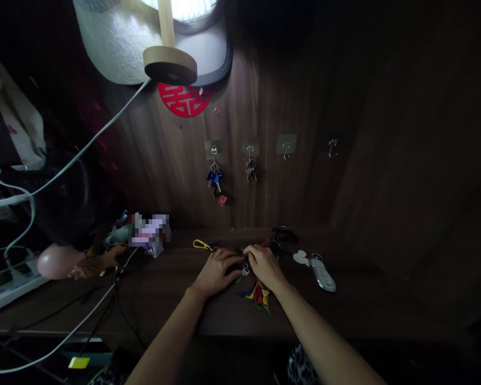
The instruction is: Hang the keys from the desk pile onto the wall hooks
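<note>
Low over the dark wooden shelf, my two hands come together around a small bunch of keys (pixel 243 272). My left hand (pixel 216 271) has its fingers bent toward the right, its thumb at a silver key. From the other side my right hand (pixel 265 267) pinches at the top of the same bunch; the ring itself is mostly hidden by the fingers. Below the right hand lies a multicoloured tassel (pixel 258 295). A yellow cord loop (pixel 202 244) rests beyond my left hand, and a black key fob (pixel 284 234) lies behind my right.
A silver fob (pixel 323 274) with a white tag (pixel 301 258) lies at right. Two key bunches, one blue (pixel 215 176) and one brass-coloured (pixel 251 171), hang from wall hooks beside two bare hooks. A power strip (pixel 14 283), white cable (pixel 92 315) and pink round object (pixel 58 262) occupy the left.
</note>
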{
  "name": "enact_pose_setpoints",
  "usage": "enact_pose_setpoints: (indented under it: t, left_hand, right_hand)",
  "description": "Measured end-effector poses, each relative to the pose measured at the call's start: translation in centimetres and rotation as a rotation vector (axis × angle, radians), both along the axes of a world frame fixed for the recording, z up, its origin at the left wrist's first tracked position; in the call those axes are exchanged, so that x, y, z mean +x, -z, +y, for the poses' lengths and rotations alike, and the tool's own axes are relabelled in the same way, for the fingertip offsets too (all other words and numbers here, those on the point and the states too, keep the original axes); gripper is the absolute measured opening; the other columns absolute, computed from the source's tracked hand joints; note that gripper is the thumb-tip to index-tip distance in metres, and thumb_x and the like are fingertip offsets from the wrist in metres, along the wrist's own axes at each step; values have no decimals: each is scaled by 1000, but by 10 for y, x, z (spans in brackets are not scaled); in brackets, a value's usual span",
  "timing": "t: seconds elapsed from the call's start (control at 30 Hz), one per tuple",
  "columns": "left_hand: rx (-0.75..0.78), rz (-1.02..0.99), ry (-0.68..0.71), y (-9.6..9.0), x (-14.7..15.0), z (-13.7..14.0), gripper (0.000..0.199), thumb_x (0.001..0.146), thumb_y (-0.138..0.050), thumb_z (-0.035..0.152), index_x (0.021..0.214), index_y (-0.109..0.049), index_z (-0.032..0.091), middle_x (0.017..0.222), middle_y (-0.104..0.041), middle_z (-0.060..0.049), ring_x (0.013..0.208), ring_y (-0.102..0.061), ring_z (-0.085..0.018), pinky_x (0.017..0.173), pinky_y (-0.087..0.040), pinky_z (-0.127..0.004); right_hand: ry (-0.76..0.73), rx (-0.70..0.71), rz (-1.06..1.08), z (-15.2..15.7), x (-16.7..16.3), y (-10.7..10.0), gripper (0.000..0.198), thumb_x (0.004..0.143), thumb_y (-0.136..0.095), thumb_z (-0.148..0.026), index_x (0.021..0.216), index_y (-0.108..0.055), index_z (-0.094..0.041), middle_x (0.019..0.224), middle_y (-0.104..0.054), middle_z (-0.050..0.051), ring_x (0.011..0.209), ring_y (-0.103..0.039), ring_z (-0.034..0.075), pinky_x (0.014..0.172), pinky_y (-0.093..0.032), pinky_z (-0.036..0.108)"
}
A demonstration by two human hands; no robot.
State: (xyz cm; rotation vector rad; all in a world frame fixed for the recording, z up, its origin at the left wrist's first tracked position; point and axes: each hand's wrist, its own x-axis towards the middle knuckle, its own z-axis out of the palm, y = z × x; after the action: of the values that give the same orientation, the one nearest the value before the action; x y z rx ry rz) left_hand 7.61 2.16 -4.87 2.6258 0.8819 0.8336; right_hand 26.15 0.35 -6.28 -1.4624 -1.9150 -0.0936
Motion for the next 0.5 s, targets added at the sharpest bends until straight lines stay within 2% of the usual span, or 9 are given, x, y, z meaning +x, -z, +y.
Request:
enact_pose_setpoints:
  t: [0.2,0.33,0.5]
  left_hand:
    - [29,27,-117,6,1,4,23,82,-55,26,104,-63,24,106,-65,-4,104,-54,-21,95,-39,-38]
    - [15,-7,-195,8,-1,9,27,79,-56,20,106,-61,21,107,-64,-5,105,-54,-21,96,-39,-36]
    - [-24,35,-401,7,-2,9,29,77,-51,17,104,-60,22,109,-63,-5,107,-52,-24,91,-40,-38]
  right_hand:
    - [-4,-5,1,0,0,1,23,83,-43,-8,82,-61,-22,84,-66,1,83,-59,16,77,-37,28]
    - [-13,-11,-3,0,0,1,21,83,-44,-8,82,-60,-22,85,-66,0,83,-59,16,77,-36,28]
    - [18,33,-74,-5,-4,-4,12,82,-49,-17,75,-57,-21,80,-64,1,82,-56,17,76,-33,30]
